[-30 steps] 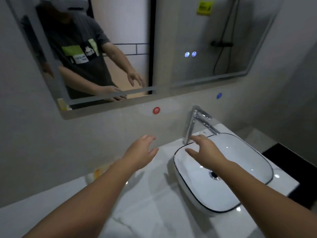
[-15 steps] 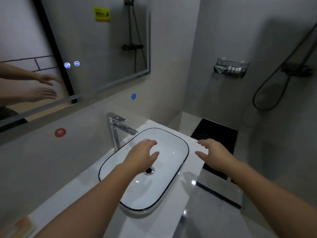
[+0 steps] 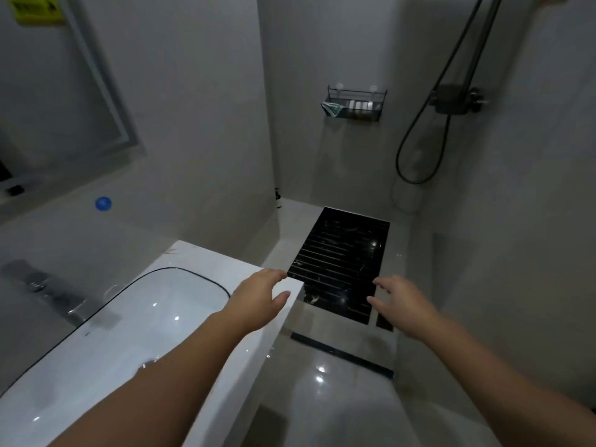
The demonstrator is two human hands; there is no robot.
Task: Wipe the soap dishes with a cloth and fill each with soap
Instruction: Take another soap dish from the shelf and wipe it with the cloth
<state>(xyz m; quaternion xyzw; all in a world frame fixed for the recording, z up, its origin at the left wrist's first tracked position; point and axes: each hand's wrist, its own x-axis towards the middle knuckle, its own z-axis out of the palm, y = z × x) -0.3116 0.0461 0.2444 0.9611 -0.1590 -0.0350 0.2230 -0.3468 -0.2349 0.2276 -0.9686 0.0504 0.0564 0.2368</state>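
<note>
Both hands reach forward, fingers loosely spread and holding nothing: the left hand (image 3: 258, 300) over the corner of the white counter (image 3: 206, 259) beside the basin (image 3: 161, 317), the right hand (image 3: 404, 304) above the dark floor grate (image 3: 342, 253). Well beyond them, a wire rack (image 3: 358, 117) on the shower wall holds a green-and-white cloth (image 3: 333, 108) and small pale items, too small to identify.

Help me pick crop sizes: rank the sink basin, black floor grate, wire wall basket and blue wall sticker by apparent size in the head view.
1. sink basin, inflated by nearness to the camera
2. black floor grate
3. wire basket, far off on the wall
4. blue sticker
</note>
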